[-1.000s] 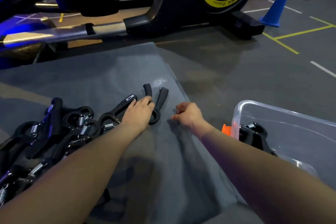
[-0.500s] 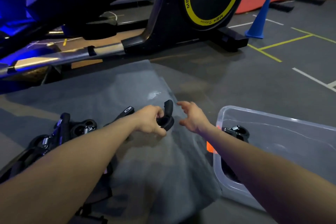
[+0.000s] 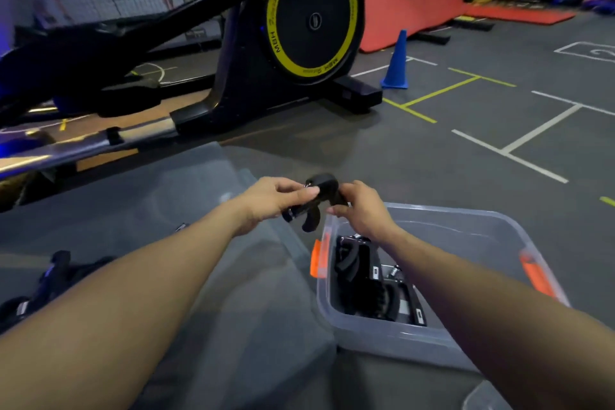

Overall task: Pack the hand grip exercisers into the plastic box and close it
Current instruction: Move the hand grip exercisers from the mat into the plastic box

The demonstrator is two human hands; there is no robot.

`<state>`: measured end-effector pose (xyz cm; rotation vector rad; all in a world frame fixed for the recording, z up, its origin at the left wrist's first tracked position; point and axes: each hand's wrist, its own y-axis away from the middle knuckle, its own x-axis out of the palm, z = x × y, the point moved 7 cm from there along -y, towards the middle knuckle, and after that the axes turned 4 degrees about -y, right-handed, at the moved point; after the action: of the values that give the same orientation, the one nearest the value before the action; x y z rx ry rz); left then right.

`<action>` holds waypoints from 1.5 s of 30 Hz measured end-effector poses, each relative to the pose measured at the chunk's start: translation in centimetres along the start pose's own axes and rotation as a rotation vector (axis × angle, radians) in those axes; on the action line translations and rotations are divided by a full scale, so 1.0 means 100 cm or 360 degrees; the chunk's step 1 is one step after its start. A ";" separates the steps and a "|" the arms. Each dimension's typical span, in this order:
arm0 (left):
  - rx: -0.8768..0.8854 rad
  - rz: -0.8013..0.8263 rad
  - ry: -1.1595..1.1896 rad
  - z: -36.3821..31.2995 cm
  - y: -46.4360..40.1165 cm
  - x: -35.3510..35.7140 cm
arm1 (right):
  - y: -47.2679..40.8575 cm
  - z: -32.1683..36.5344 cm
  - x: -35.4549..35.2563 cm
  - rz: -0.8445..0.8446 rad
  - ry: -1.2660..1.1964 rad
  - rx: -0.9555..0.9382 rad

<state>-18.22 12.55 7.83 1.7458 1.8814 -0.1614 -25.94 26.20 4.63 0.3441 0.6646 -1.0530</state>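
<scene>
The black hand grip [image 3: 314, 200] is up in the air, just past the near left corner of the plastic box [image 3: 416, 336]. I have it in both hands. My left hand [image 3: 273, 200] pinches one side of it with thumb and fingers. My right hand [image 3: 361, 206] curls its fingers round the other side. The two handles point down toward me.

To do this bit well, I think I should let one hand take it, then bring it over the open box and set it down low, not drop it from high up. More grips [image 3: 369, 280] already sit at the left end of the box, some lying, one leaning. The right end looks bare (so that seems the good spot). If I lay it flat beside the others, more should fit and the lid should shut later. I should keep my fingers off the spring part so it does not nip me.

The box has orange clips [image 3: 316, 258] on its ends. It sits on the floor, touching the edge of the grey mat [image 3: 253, 293]. A heap of more grips [image 3: 50, 280] waits at the left on the mat, so I am not near done. A big black exercise machine [image 3: 299, 30] and a blue cone [image 3: 396, 63] stand further off.
</scene>
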 end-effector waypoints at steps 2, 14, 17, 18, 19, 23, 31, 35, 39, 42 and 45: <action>0.0012 -0.0176 0.0163 -0.007 -0.005 0.009 | 0.003 -0.015 -0.015 -0.0060 -0.0080 0.0094; 0.0015 -0.0293 0.0450 0.001 -0.035 0.116 | 0.035 -0.093 -0.048 -0.0192 -0.0685 0.0517; -0.0131 -0.0200 0.0647 0.006 -0.043 0.134 | 0.045 -0.106 -0.057 -0.0254 -0.0696 0.0566; -0.0174 -0.0149 0.0702 0.008 -0.046 0.142 | 0.048 -0.111 -0.060 -0.0285 -0.0664 0.0573; -0.0204 -0.0100 0.0736 0.009 -0.048 0.150 | 0.050 -0.116 -0.063 -0.0319 -0.0633 0.0588; -0.0256 0.0009 0.0768 0.015 -0.058 0.171 | 0.058 -0.136 -0.065 -0.0396 -0.0600 0.0675; -0.0060 0.0038 -0.0491 0.041 -0.092 0.185 | 0.074 -0.197 -0.058 -0.0315 -0.0434 0.1148; 0.0066 0.0081 -0.0884 0.042 -0.098 0.188 | 0.080 -0.211 -0.055 -0.0225 -0.0317 0.1301; 0.0314 -0.0237 -0.1187 0.021 -0.099 0.178 | 0.074 -0.227 -0.042 -0.0189 -0.0273 0.1341; 0.0409 -0.0373 -0.1330 0.017 -0.103 0.169 | 0.071 -0.240 -0.030 -0.0191 -0.0296 0.1362; 0.0389 -0.0315 -0.1471 0.026 -0.112 0.169 | 0.075 -0.246 -0.025 -0.0151 -0.0278 0.1398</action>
<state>-27.89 24.68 -5.47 1.2573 1.3439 -1.1030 -28.42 45.18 -12.75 0.9699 0.0241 -1.4138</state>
